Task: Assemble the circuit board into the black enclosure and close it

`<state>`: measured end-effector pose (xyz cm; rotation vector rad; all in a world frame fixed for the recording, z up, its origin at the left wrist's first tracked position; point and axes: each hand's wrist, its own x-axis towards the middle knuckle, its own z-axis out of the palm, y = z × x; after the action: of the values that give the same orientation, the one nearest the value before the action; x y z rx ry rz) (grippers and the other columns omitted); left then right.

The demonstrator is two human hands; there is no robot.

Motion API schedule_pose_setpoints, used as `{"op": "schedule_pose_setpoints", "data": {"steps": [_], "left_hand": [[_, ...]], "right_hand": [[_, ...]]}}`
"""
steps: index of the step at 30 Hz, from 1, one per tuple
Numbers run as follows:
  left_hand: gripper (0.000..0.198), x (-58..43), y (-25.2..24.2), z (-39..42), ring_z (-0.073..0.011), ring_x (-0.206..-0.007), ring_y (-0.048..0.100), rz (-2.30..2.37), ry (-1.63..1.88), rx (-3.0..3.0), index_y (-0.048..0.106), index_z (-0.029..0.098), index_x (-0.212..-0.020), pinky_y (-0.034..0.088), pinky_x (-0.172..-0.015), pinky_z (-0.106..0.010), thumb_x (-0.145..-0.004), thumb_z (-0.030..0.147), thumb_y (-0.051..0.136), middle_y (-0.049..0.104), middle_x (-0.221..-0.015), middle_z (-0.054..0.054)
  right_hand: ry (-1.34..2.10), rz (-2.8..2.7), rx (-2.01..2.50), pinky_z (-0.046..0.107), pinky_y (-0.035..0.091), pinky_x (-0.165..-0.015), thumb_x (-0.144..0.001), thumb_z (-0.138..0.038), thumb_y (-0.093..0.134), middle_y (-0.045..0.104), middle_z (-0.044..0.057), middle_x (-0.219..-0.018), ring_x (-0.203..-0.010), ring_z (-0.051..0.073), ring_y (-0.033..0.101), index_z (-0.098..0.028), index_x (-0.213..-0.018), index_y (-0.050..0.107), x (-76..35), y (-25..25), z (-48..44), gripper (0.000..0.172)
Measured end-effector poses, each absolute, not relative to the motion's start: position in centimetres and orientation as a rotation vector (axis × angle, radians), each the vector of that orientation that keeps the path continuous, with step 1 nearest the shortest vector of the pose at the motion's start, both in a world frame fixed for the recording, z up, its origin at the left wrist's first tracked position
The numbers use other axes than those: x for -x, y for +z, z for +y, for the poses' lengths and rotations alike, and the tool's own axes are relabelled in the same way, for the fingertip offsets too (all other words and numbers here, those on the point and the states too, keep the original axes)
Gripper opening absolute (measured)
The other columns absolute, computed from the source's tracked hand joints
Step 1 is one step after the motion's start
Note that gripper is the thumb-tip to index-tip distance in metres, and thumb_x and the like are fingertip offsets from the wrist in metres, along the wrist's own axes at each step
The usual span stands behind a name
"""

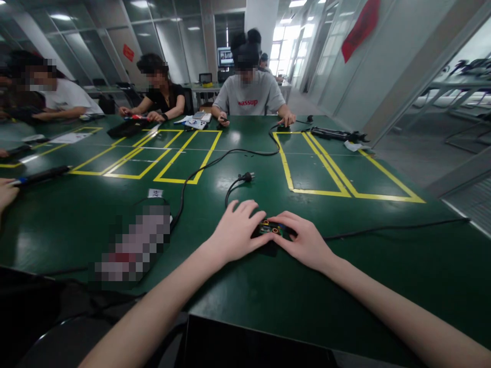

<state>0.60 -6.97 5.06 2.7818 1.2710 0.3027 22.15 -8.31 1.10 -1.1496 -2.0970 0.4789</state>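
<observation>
At the middle of the near table, both my hands are around a small dark piece of electronics with an exposed circuit board (269, 228), which shows yellow-orange ring parts. My left hand (240, 230) holds its left side between thumb and forefinger, the other fingers spread over the tabletop. Thumb and fingers of my right hand (306, 238) close on its right side. Part of the device is hidden by my fingers. A black plug (248, 177) on a short cord lies just beyond my left hand. One black cable (387, 229) runs off from beside my right hand.
A blurred-out power-strip-like object (134, 250) lies left of my arm, beside a numbered tag (155, 193). Yellow tape outlines (320, 193) mark the green table (383, 286). A long black cable (215, 161) crosses it. A folded black tripod (337, 134) lies far right. Several people sit opposite.
</observation>
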Motion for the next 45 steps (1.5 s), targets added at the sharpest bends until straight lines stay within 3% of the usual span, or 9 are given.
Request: {"op": "schedule_pose_setpoints", "data": {"steps": [3, 7, 11, 17, 24, 31, 35, 39, 45], "left_hand": [[0.055, -0.5, 5.1, -5.9, -0.0261, -0.113, 0.063, 0.939, 0.308, -2.750, 0.063, 0.014, -0.130, 0.049, -0.100, -0.040, -0.090, 0.050, 0.070, 0.071, -0.117, -0.012], [0.035, 0.1, 5.1, -5.4, -0.0250, -0.108, 0.061, 0.901, 0.337, -2.690, 0.072, 0.018, -0.107, 0.048, -0.096, -0.039, -0.081, 0.040, 0.080, 0.074, -0.102, -0.006], [0.040, -0.4, 4.1, -6.2, -0.0295, -0.128, 0.052, 0.941, 0.411, -2.655, 0.070, 0.017, -0.113, 0.046, -0.101, -0.043, -0.085, 0.045, 0.077, 0.071, -0.128, -0.009], [0.075, -2.0, 3.0, -7.6, -0.0332, -0.132, 0.048, 1.013, 0.509, -2.564, 0.057, 0.012, -0.136, 0.046, -0.107, -0.049, -0.083, 0.063, 0.073, 0.060, -0.143, -0.016], [0.038, -1.0, 4.1, -7.1, -0.0254, -0.112, 0.056, 0.935, 0.525, -2.526, 0.062, 0.016, -0.118, 0.057, -0.088, -0.037, -0.084, 0.033, 0.067, 0.059, -0.123, -0.011], [0.018, -0.4, 4.0, -5.9, -0.0205, -0.096, 0.062, 1.048, 0.311, -2.592, 0.065, 0.017, -0.105, 0.055, -0.085, -0.033, -0.102, 0.025, 0.049, 0.066, -0.099, -0.006], [0.021, -0.1, 4.0, -5.5, -0.0195, -0.097, 0.064, 1.077, 0.319, -2.589, 0.065, 0.017, -0.107, 0.055, -0.086, -0.031, -0.105, 0.027, 0.047, 0.067, -0.101, -0.006], [0.022, 0.3, 4.9, -5.6, -0.0182, -0.098, 0.066, 1.066, 0.465, -2.520, 0.067, 0.018, -0.108, 0.054, -0.087, -0.030, -0.104, 0.028, 0.047, 0.069, -0.104, -0.005], [0.013, 1.2, 5.5, -6.0, -0.0127, -0.075, 0.063, 0.894, 0.406, -2.368, 0.073, 0.017, -0.091, 0.047, -0.067, -0.023, -0.091, 0.020, 0.061, 0.070, -0.087, -0.002]], "right_hand": [[0.515, -2.070, 1.196, 0.030, 0.058, -0.066, -0.095, -0.039, 0.065, 0.074, 0.008, -0.096, -0.078, 0.020, 0.070, -0.020, -0.106, 0.074, -22.8, 1.4, -8.8, 0.024], [0.603, -2.134, 1.168, 0.029, 0.061, -0.067, -0.096, -0.041, 0.064, 0.075, 0.009, -0.099, -0.080, 0.020, 0.072, -0.022, -0.107, 0.075, -23.4, 1.5, -9.4, 0.025], [0.534, -2.156, 1.152, 0.031, 0.064, -0.076, -0.097, -0.040, 0.063, 0.076, 0.009, -0.107, -0.090, 0.022, 0.075, -0.025, -0.112, 0.074, -23.8, 1.2, -9.7, 0.024], [0.351, -2.193, 1.157, 0.034, 0.066, -0.077, -0.098, -0.042, 0.060, 0.073, 0.010, -0.119, -0.097, 0.025, 0.076, -0.029, -0.113, 0.073, -24.3, 0.2, -9.8, 0.024], [0.205, -2.303, 1.110, 0.035, 0.066, -0.067, -0.091, -0.042, 0.065, 0.071, 0.011, -0.126, -0.089, 0.027, 0.077, -0.030, -0.131, 0.064, -25.1, -0.1, -9.9, 0.041], [0.315, -2.244, 1.134, 0.037, 0.064, -0.084, -0.096, -0.039, 0.061, 0.074, 0.009, -0.113, -0.097, 0.025, 0.075, -0.027, -0.126, 0.065, -25.1, 0.1, -9.2, 0.032], [0.334, -2.173, 1.163, 0.033, 0.063, -0.073, -0.100, -0.044, 0.055, 0.070, 0.012, -0.114, -0.098, 0.024, 0.073, -0.026, -0.120, 0.068, -25.0, 0.9, -8.7, 0.030], [0.376, -2.122, 1.225, 0.031, 0.059, -0.058, -0.099, -0.045, 0.056, 0.072, 0.010, -0.098, -0.074, 0.022, 0.070, -0.025, -0.106, 0.071, -26.0, 2.6, -8.3, 0.025], [0.644, -2.196, 1.144, 0.027, 0.054, -0.050, -0.099, -0.046, 0.057, 0.073, 0.006, -0.080, -0.063, 0.019, 0.068, -0.026, -0.094, 0.075, -26.6, 3.1, -9.4, 0.028]]}}
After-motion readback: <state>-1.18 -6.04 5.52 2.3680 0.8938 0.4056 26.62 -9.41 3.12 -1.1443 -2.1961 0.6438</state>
